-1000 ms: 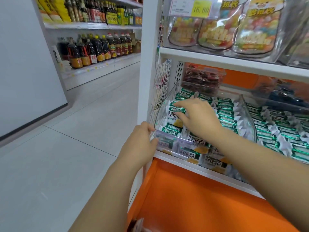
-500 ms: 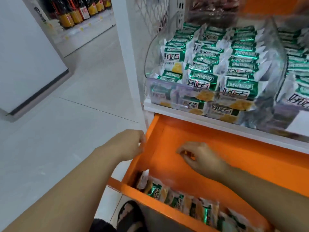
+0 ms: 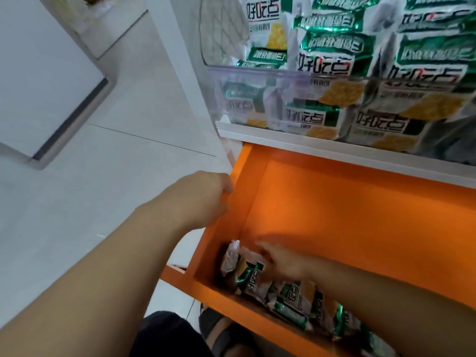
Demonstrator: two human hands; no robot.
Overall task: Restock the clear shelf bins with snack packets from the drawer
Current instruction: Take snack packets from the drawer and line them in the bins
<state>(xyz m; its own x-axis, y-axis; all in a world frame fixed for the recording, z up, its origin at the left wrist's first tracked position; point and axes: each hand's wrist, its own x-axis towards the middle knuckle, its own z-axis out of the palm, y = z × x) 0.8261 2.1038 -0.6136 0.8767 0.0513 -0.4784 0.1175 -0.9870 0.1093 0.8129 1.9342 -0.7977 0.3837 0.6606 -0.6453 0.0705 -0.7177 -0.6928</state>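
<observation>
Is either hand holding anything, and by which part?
Left hand grips the orange drawer by its left wall's top edge. Right hand is at the snack packets, too blurred to tell a hold.

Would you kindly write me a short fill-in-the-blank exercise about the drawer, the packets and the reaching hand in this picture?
1. The pulled-out drawer is ____ in colour.
2. The right hand reaches toward the snack packets lying in the ____.
3. The clear bin on the shelf sits ____ the drawer.

Missing words: orange; drawer; above.
</observation>
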